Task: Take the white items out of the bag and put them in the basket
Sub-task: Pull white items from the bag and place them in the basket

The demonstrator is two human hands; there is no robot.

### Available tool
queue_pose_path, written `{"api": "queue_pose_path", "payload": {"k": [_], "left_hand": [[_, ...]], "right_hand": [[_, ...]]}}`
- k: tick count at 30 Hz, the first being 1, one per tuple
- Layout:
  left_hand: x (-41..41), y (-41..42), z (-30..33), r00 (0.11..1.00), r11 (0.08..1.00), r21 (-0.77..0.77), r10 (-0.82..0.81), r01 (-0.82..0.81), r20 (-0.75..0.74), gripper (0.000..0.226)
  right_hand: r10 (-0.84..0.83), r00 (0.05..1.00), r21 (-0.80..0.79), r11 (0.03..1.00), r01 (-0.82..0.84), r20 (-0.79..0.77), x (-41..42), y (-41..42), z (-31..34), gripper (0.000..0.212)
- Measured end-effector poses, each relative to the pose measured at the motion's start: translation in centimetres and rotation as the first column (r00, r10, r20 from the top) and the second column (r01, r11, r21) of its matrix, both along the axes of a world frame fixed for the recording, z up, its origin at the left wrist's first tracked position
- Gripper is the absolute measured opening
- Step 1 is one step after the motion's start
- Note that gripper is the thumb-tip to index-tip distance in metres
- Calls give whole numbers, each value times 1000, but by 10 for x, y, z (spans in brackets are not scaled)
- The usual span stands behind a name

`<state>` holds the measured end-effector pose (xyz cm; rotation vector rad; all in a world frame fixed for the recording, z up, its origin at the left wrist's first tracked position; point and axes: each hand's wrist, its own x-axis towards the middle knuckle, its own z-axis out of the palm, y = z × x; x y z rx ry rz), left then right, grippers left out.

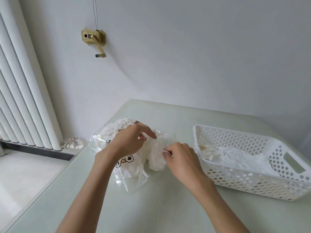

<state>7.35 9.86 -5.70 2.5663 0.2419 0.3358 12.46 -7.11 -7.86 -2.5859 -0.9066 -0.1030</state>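
Two hands at the bag (107, 145): left hand (127, 142) pins it; right hand (180, 157) pinches a white item (156, 157). Soft, light, crumpled; best gripped by a bunched fold.

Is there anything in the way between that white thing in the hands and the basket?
Nothing visible blocks it. The white item, pinched by the right hand, sits left of the basket; only bare table lies between, then the basket's near rim.

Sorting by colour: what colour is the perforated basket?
White, as the head view shows: the basket is white plastic throughout.
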Motion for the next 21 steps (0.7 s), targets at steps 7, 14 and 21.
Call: {"api": "queue_pose_path", "payload": {"k": [7,14,21], "left_hand": [[1,4,0,1000,998,-62,-30,30,-6,41],[-4,9,0,980,962,-221,-183,162,-79,72],[4,-15,-1,995,993,71,-96,95,12,42]], "right_hand": [[-19,999,229,973,27,-35,-6,3,12,24],[42,986,191,982,-11,-160,7,2,7,35],[87,986,448,894,-15,-141,15,-7,20,10]]}}
